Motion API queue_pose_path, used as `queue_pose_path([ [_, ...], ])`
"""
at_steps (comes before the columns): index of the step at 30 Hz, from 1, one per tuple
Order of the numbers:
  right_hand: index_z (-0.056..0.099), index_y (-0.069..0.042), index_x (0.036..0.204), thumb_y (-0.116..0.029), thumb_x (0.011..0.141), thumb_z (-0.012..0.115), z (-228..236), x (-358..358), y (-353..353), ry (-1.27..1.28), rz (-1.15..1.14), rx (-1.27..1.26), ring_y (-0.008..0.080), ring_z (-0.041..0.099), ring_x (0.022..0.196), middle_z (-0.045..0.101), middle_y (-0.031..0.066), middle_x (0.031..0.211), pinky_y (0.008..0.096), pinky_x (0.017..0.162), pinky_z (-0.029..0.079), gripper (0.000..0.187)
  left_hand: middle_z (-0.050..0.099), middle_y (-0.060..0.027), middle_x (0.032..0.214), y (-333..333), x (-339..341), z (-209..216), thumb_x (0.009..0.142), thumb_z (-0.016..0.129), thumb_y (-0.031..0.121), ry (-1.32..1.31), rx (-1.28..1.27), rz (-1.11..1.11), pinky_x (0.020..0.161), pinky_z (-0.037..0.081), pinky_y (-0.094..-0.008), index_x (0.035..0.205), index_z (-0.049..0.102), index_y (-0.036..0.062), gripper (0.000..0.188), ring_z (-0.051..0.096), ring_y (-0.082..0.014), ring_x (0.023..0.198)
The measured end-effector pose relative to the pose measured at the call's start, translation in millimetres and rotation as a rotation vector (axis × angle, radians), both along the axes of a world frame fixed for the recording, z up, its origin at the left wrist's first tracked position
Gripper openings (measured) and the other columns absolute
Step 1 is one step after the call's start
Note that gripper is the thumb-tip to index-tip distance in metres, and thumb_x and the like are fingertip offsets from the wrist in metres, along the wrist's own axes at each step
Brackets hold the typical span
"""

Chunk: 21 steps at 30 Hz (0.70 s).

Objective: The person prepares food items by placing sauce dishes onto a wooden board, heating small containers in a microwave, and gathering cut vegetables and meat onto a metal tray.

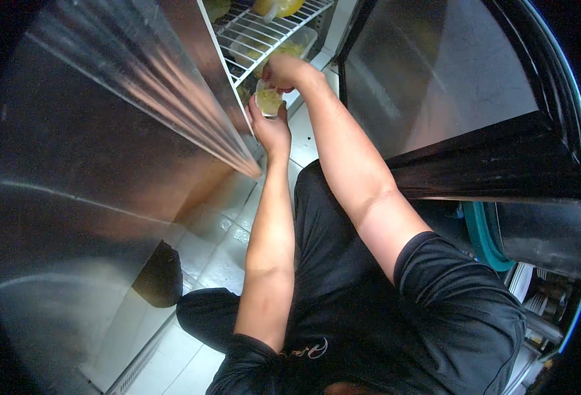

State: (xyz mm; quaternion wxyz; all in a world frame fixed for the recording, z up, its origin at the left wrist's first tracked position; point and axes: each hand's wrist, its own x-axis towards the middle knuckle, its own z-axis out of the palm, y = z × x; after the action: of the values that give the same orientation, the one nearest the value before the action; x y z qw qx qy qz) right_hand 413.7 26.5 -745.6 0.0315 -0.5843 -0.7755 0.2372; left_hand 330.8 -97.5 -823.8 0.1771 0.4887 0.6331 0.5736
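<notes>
My left hand [273, 133] is closed around a small clear plastic container [269, 105] with pale yellow-green contents, in front of the lower part of a fridge. Just above it, my right hand [289, 72] has its fingers curled down over the container's far rim. Whether those fingers pinch anything is hidden from me. Behind the right hand, a larger clear tub [309, 39] with similar pale contents stands under the wire shelf [239, 80].
A yellow item [284, 8] lies on the shelf. The open glass door [435, 85] stands to my right, with a teal plastic bin [485, 240] behind it. On my left are a steel panel [73, 158] and a hanging clear plastic sheet [172, 92]. White tiles [185, 355] cover the floor.
</notes>
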Motion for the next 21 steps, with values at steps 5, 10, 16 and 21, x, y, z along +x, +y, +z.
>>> queue_pose_path([
  [5,0.077,-0.005,0.102,0.0,0.079,0.067,-5,8,11,0.098,-0.038,0.056,0.0213,0.072,0.067,0.075,0.0118,0.082,0.035,0.055,0.059,0.025,0.056,-0.0253,0.127,2,7,-4,0.072,0.087,0.018,-0.011,0.022,0.0,0.103,0.042,-0.048,0.131,0.054,-0.0023,0.07,0.053,-0.0449,0.119],
  [10,0.079,-0.007,0.098,-0.002,0.077,0.069,3,11,8,0.21,-0.106,0.074,0.0221,0.073,0.068,0.076,0.0104,0.082,0.036,0.058,0.06,0.023,0.056,-0.0252,0.128,2,9,-5,0.072,0.087,0.017,0.008,0.01,0.018,0.102,0.042,-0.0474,0.132,0.053,-0.0018,0.071,0.053,-0.0443,0.119],
  [16,0.074,0.0,0.101,-0.013,0.079,0.069,22,3,-8,0.181,-0.023,0.071,0.0366,0.072,0.093,0.072,0.0243,0.103,0.0434,0.08,0.057,0.026,0.055,-0.0249,0.127,-1,2,-6,0.075,0.086,0.015,-0.007,-0.018,-0.009,0.101,0.043,-0.0472,0.133,0.051,-0.0018,0.07,0.053,-0.0448,0.119],
  [21,0.075,0.001,0.096,-0.011,0.074,0.073,24,12,4,0.05,-0.098,0.069,0.0366,0.073,0.091,0.072,0.0239,0.099,0.0432,0.08,0.058,0.025,0.053,-0.0251,0.129,0,8,-4,0.076,0.085,0.016,-0.016,0.006,-0.037,0.101,0.043,-0.0475,0.134,0.051,0.0,0.07,0.053,-0.0449,0.119],
])
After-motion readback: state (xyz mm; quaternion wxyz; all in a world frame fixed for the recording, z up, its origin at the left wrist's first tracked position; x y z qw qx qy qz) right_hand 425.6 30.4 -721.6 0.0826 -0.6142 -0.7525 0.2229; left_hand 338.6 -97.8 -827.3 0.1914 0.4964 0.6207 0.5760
